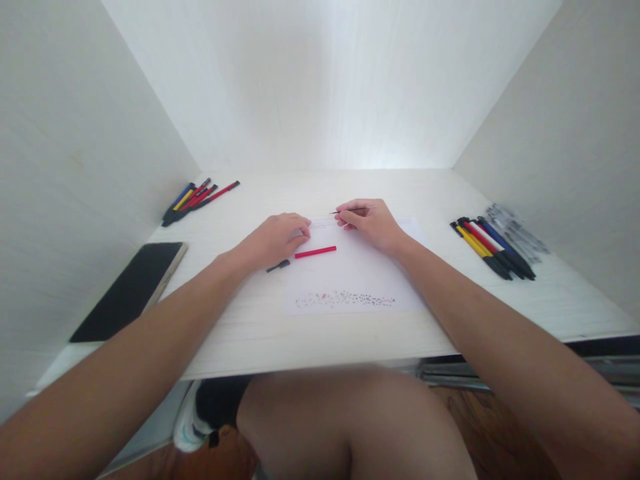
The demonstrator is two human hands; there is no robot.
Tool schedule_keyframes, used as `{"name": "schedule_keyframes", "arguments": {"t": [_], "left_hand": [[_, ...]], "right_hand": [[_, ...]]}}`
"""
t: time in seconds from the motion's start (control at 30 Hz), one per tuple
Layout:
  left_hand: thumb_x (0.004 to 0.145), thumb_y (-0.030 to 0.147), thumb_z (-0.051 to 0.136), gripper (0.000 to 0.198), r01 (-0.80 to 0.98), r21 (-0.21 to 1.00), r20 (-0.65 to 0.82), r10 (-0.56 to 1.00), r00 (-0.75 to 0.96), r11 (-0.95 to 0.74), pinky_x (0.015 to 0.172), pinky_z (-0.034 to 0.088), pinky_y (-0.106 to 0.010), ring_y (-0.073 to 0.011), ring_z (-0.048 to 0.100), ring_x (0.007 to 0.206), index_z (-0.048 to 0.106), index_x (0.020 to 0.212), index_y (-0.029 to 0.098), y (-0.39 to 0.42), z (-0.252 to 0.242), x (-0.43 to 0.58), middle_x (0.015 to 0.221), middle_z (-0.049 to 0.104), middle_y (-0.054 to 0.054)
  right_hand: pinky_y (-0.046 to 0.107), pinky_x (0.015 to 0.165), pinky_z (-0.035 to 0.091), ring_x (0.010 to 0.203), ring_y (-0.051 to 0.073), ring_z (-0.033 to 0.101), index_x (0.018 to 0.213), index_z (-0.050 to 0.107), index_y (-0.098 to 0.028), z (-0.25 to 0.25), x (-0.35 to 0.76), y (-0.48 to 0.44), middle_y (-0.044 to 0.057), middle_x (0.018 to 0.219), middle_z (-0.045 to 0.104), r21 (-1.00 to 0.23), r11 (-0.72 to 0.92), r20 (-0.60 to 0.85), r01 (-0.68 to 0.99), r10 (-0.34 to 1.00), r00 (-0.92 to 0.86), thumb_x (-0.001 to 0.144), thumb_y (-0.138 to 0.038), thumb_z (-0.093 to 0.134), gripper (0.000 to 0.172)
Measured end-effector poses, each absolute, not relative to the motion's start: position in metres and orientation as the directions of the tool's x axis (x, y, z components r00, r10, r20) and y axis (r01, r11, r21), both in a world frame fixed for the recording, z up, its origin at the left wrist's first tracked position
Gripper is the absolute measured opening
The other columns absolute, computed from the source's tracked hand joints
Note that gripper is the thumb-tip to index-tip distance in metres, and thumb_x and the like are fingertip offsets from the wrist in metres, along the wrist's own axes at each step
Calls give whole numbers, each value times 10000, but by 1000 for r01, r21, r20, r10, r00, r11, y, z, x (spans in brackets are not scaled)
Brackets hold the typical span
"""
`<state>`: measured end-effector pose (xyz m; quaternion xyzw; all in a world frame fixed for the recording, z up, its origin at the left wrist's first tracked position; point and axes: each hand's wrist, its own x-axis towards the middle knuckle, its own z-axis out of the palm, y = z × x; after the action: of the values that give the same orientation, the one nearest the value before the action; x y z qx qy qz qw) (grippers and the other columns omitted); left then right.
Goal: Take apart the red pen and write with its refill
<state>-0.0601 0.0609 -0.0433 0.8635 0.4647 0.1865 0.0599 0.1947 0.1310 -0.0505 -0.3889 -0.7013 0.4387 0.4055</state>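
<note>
Pens (493, 247) lie right of paper (350, 280), phone (130, 287) left.

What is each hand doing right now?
Left hand: resting on the paper, holding nothing visible.
Right hand: closed on a thin pen refill.

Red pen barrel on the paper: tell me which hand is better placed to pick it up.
Left. The left hand rests just beside the red barrel and looks free, while the right hand already pinches a thin refill farther off.

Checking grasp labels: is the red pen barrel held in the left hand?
No, the red pen barrel lies on the paper sheet, just right of the left hand.
</note>
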Motion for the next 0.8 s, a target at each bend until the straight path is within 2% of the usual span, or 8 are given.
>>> {"name": "schedule_keyframes", "arguments": {"t": [0.13,0.27,0.37,0.57,0.7,0.8], "left_hand": [[997,341,449,299,810,294,245,859,450,-508,1068,508,-477,-282,692,1137,717,1034,215,61,-48,-60,1230,754,-104],[1007,311,438,269,815,275,247,857,452,-510,1036,520,-459,-277,694,1127,691,1021,220,61,-50,-56,1213,752,-95],[998,279,454,226,813,279,254,856,451,-511,1026,521,-430,-265,691,1124,672,995,219,60,-50,-54,1200,748,-92],[984,253,483,191,812,284,246,857,452,-510,1000,520,-433,-278,683,1119,671,994,220,61,-52,-54,1191,744,-95],[996,252,468,205,824,265,238,862,447,-501,974,523,-416,-270,682,1102,671,992,220,59,-49,-53,1183,745,-88],[1013,248,444,232,837,247,207,870,448,-489,981,521,-422,-271,682,1106,675,1005,227,56,-45,-52,1176,746,-83]], "right_hand": [[348,719,561,712,182,672,830,739,-183,-55,196,138,49,766,737,-910,346,250,228,898,-362,880,-256,742,89],[342,664,555,682,184,664,797,663,-193,-51,190,150,64,766,722,-885,358,208,297,876,-436,960,-252,659,174],[339,659,558,682,185,662,812,643,-198,-51,184,157,68,749,718,-875,373,216,309,871,-441,965,-251,659,163],[393,784,589,815,229,701,878,726,-204,-59,184,157,74,848,766,-855,431,256,289,835,-488,833,-280,820,129],[378,774,560,833,224,695,851,774,-198,-57,187,153,68,887,782,-814,494,299,305,807,-509,857,-262,762,65],[352,726,534,806,212,680,831,777,-200,-55,189,151,54,860,776,-793,526,326,307,793,-514,868,-289,747,101]]}}
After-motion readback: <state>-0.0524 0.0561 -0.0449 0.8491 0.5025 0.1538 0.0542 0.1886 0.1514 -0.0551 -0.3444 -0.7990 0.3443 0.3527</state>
